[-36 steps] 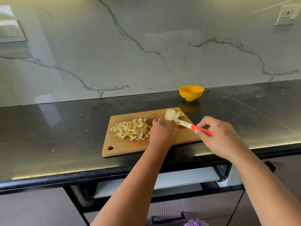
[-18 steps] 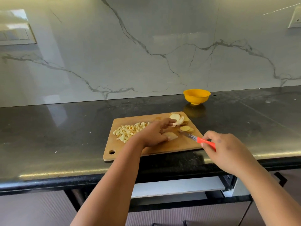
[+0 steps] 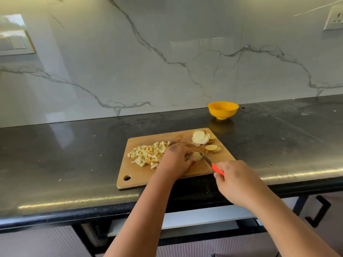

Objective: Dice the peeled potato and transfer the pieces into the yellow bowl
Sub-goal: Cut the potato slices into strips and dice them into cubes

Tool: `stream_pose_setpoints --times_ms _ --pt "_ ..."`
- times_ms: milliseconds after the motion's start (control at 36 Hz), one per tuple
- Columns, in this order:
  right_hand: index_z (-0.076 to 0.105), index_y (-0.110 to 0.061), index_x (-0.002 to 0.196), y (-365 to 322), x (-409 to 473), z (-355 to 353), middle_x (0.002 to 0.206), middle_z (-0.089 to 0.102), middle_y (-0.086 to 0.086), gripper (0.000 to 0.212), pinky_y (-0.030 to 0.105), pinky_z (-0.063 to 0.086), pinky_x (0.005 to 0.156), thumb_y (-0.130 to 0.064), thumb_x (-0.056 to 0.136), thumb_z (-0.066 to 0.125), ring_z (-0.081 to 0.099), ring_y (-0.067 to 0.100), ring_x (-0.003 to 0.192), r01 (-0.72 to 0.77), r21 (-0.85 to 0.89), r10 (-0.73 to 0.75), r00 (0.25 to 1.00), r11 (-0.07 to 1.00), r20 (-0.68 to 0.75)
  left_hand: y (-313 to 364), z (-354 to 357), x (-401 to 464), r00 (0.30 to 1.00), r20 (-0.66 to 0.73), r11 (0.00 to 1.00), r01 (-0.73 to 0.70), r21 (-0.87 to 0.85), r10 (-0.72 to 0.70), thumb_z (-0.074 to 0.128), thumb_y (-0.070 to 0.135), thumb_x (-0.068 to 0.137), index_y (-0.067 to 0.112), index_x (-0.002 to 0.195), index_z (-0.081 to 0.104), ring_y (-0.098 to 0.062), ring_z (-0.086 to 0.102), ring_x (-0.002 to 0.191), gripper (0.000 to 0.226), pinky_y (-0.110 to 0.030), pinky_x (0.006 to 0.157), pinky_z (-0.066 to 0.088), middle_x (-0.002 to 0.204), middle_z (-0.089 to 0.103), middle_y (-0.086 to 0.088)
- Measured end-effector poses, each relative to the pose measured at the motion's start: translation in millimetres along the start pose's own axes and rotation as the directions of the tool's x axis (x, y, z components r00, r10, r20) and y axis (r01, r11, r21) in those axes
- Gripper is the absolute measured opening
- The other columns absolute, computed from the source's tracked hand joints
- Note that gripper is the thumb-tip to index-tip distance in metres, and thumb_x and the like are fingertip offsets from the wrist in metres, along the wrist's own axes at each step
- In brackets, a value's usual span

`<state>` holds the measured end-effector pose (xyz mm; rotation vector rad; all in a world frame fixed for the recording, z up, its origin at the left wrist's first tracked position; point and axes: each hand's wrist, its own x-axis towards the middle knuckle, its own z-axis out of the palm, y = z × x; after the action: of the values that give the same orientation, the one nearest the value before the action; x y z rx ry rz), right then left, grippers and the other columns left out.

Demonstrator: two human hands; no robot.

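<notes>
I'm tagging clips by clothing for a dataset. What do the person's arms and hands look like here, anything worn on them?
Both forearms are bare as far as the frame shows: no sleeves, watch, bracelets or gloves. No rings are visible on the left hand or the right hand. Each hand has a dark smudge on its back near the knuckles. Fingernails are too small to judge.

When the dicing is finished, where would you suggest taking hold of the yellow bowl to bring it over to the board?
I would take the yellow bowl by its flared rim, from the near side. It stands upright on a narrow foot close to the wall, so the back is cramped, and the rim overhangs enough for fingers beneath and a thumb on top.
</notes>
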<state>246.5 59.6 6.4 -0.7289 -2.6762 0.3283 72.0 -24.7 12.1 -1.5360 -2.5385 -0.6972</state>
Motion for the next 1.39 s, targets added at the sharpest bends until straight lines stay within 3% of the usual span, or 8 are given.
stream_pose_setpoints --times_ms 250,361,472,556,694,1194,1278,1389 --pt "0.058 -0.022 0.102 3.2 -0.1 -3.8 0.075 0.056 -0.007 0.016 0.020 0.041 0.055 -0.028 0.101 0.043 0.055 0.010 0.064 -0.005 -0.027 0.006 0.999 1.000 0.034 -5.4 -16.4 6.1 0.993 0.116 0.998 0.006 -0.063 0.001 0.068 0.035 0.091 0.018 0.122 0.069 -0.011 0.059 0.102 0.035 -0.019 0.084 0.044 0.121 0.068 0.001" --pt "0.058 -0.020 0.121 7.0 4.5 -7.9 0.099 0.050 -0.007 0.025 0.028 0.051 0.070 -0.020 0.100 0.044 0.057 0.012 0.078 -0.007 -0.042 0.005 0.999 0.999 -0.051 -5.4 -18.8 8.6 0.987 0.163 0.999 -0.001 -0.045 0.009 0.065 0.029 0.095 0.018 0.126 0.066 -0.013 0.059 0.108 0.033 -0.020 0.087 0.043 0.127 0.065 0.002" --pt "0.054 -0.020 0.133 1.9 4.1 -5.1 0.104 0.051 -0.006 0.034 0.027 0.050 0.071 -0.019 0.099 0.045 0.056 0.012 0.083 0.036 0.025 -0.034 0.994 0.999 -0.101 -2.6 -12.8 7.4 0.991 0.137 1.000 0.002 -0.001 -0.001 0.063 0.032 0.095 0.018 0.129 0.064 -0.016 0.058 0.114 0.037 -0.020 0.088 0.042 0.130 0.063 0.002" --pt "0.031 -0.027 0.148 -1.8 2.5 -5.1 0.084 0.054 -0.009 0.052 0.020 0.042 0.054 -0.019 0.098 0.048 0.054 0.009 0.068 0.067 0.054 -0.059 0.990 0.996 -0.131 0.0 -6.8 5.0 0.993 0.115 1.000 0.008 0.003 -0.008 0.063 0.040 0.094 0.019 0.132 0.062 -0.017 0.055 0.119 0.044 -0.028 0.099 0.045 0.134 0.060 0.001" --pt "0.023 -0.025 0.145 -2.9 2.8 -5.8 0.067 0.041 -0.014 0.054 0.019 0.025 0.043 -0.018 0.098 0.049 0.044 0.003 0.053 0.065 0.054 -0.054 0.982 0.996 -0.180 -1.5 -10.9 8.8 0.992 0.122 1.000 -0.007 -0.002 0.007 0.064 0.035 0.094 0.019 0.128 0.063 -0.016 0.057 0.118 0.037 -0.027 0.096 0.043 0.132 0.061 0.002" --pt "0.054 -0.022 0.117 -2.0 0.0 -1.6 0.081 0.055 -0.003 0.022 0.014 0.035 0.048 -0.019 0.095 0.056 0.048 0.003 0.060 0.077 0.043 -0.072 0.991 0.996 -0.114 3.5 5.4 -13.1 0.998 0.060 1.000 -0.003 -0.015 0.004 0.041 0.012 0.099 0.016 0.101 0.064 -0.019 0.060 0.094 0.023 -0.035 0.082 0.053 0.104 0.063 0.000" --pt "0.060 -0.020 0.105 -5.1 0.6 0.0 0.079 0.058 -0.002 0.012 0.016 0.037 0.048 -0.017 0.094 0.057 0.051 0.006 0.061 0.063 0.058 -0.054 0.988 0.996 -0.142 2.1 8.4 -17.9 0.991 0.130 1.000 -0.010 0.009 0.009 0.036 0.007 0.098 0.024 0.130 0.058 -0.021 0.055 0.122 0.042 -0.037 0.102 0.047 0.135 0.058 0.001" --pt "0.059 -0.021 0.090 -8.0 2.6 4.2 0.070 0.059 -0.003 0.011 0.031 0.045 0.048 -0.021 0.098 0.051 0.053 0.012 0.057 0.046 0.012 -0.043 0.982 0.999 -0.186 4.0 6.2 -21.2 0.975 0.221 0.999 0.008 0.031 -0.015 0.035 -0.001 0.095 0.026 0.153 0.031 -0.013 0.021 0.149 0.065 -0.037 0.121 0.025 0.162 0.021 0.010"
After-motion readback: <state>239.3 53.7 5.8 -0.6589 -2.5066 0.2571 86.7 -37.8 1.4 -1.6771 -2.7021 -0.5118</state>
